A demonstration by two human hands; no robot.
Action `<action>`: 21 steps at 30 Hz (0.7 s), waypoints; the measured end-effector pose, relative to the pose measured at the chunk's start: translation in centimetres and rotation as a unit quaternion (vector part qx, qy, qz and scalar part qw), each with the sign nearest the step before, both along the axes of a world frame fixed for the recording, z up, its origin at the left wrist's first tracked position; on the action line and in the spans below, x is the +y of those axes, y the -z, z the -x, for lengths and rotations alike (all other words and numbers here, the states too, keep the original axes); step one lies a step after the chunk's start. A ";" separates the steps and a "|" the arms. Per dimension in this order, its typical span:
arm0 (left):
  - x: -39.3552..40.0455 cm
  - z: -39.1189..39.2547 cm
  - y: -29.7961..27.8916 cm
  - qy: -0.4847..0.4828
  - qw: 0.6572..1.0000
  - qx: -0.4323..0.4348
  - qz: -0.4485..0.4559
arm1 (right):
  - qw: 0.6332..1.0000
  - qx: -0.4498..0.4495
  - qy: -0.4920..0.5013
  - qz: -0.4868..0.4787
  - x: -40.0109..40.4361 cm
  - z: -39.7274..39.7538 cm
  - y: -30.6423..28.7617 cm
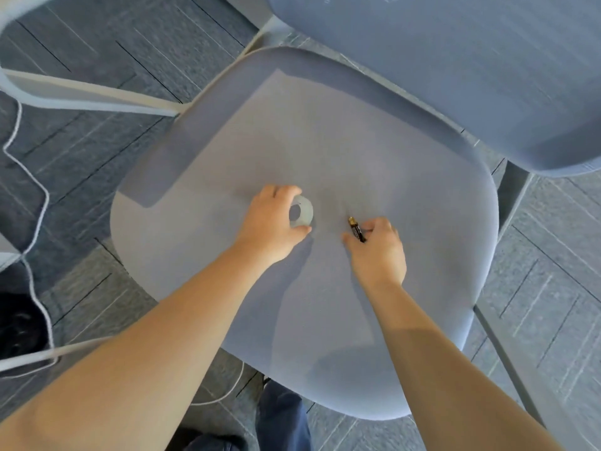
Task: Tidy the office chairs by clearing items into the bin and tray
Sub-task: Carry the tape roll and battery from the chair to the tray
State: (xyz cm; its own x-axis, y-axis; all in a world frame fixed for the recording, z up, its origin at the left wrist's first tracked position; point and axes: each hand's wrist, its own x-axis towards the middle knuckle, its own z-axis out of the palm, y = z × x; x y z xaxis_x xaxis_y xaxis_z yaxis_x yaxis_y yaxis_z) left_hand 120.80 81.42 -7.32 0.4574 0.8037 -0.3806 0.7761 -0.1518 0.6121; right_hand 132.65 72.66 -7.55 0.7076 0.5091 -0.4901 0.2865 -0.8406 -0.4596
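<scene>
A blue-grey office chair seat [357,151] fills the middle of the view. At its centre my left hand [271,222] grips a clear roll of tape [302,212] between thumb and fingers, resting on the seat. Just to the right, my right hand [379,249] closes its fingers around a small black-and-gold battery [356,229], whose gold tip pokes out above the fingers. No bin or tray is in view.
The chair's backrest [455,60] rises at the top right. White chair or table legs [91,96] cross the grey carpet on the left, with a white cable [35,196] trailing down. A dark object [16,323] sits at the left edge.
</scene>
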 end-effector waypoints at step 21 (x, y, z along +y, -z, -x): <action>0.8 17.2 -16.7 -0.247 0.967 -0.065 -0.003 | 0.942 0.121 -0.239 -0.204 9.2 13.9 -15.5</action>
State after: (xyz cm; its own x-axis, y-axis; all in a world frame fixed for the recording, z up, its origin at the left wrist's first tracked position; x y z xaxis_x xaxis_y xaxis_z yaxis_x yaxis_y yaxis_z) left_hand 103.62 82.21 9.38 0.0604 0.9382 -0.3407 0.6704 0.2147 0.7103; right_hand 118.70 81.90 7.97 0.2437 0.9217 -0.3018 0.4330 -0.3819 -0.8165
